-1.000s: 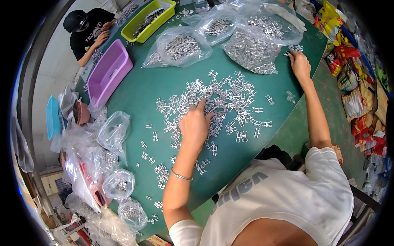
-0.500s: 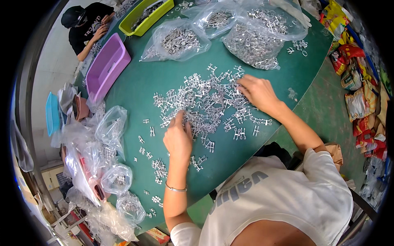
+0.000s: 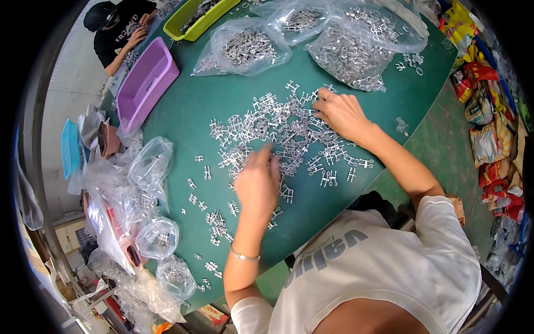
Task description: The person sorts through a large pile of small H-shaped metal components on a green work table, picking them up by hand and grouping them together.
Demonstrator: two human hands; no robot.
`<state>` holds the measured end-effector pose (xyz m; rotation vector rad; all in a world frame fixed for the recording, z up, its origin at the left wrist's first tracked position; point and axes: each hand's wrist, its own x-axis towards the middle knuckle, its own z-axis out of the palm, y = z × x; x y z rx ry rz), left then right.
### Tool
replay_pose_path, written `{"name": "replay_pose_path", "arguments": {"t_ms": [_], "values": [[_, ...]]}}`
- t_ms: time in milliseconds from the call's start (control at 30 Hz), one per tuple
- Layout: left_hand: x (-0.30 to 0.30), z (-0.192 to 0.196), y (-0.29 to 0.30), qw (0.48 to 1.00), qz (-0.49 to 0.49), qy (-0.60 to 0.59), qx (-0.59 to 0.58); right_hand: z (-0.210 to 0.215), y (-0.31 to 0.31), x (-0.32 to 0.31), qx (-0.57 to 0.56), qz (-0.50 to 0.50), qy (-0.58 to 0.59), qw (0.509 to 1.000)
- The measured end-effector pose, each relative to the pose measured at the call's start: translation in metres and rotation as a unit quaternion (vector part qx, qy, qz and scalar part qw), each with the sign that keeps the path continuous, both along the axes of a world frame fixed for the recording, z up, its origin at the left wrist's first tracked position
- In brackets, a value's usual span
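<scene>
A loose heap of small silvery metal pieces (image 3: 267, 125), shaped like little H-form clips with ringed ends, lies spread on the green table (image 3: 186, 119). Over the heap's near side is my left hand (image 3: 257, 181), its fingers pointing into the pieces and smeared by motion. At the heap's far right edge, my right hand (image 3: 344, 116) has its thumb and fingers drawn together in a pinch; whatever sits between the fingertips is too small or hidden to make out. Smaller clusters of pieces (image 3: 217, 224) lie to the left of my left forearm.
Clear plastic bags full of metal parts (image 3: 247, 50) stand along the far side, with a larger bag (image 3: 350, 61) beside them. A purple bin (image 3: 147, 83) and a yellow-green bin (image 3: 203, 19) are far left. More bags (image 3: 158, 239) line the left edge. Another person (image 3: 119, 33) works beyond.
My left hand has moved right over the heap, its fingers now blurred. My right hand has shifted slightly up and left along the heap's edge. The whole view has shifted a little.
</scene>
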<state>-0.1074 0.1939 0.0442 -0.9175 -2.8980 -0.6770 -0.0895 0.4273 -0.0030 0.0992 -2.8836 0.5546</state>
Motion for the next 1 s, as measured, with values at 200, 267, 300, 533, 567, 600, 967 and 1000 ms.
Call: {"name": "replay_pose_path", "arguments": {"t_ms": [200,267,300,533,567,600,967,1000], "values": [[-0.023,-0.025,0.042,0.993,-0.040,0.003,-0.112,0.001,0.004,0.007,-0.103,-0.047,0.052,0.992],[-0.025,-0.028,0.040,0.993,-0.037,0.010,-0.110,0.002,0.009,0.009,-0.144,-0.060,0.080,0.985],[-0.025,-0.028,0.036,0.995,-0.029,0.009,-0.092,0.007,0.008,0.012,-0.173,-0.071,0.104,0.977],[-0.014,-0.015,0.010,0.999,0.037,-0.008,0.029,0.014,0.017,0.019,-0.768,-0.056,-0.109,0.629],[-0.013,-0.014,0.008,0.998,0.036,-0.019,0.041,0.017,0.017,0.017,-0.788,-0.078,-0.118,0.599],[-0.012,-0.013,0.006,0.998,0.037,-0.028,0.053,0.021,0.017,0.013,-0.799,-0.083,-0.120,0.583],[-0.020,-0.012,-0.011,0.761,0.147,-0.439,0.454,-0.009,0.005,-0.025,0.027,-0.060,0.018,0.998],[-0.019,-0.012,-0.014,0.721,0.150,-0.476,0.482,-0.005,0.006,-0.025,0.023,-0.052,0.030,0.998]]}}
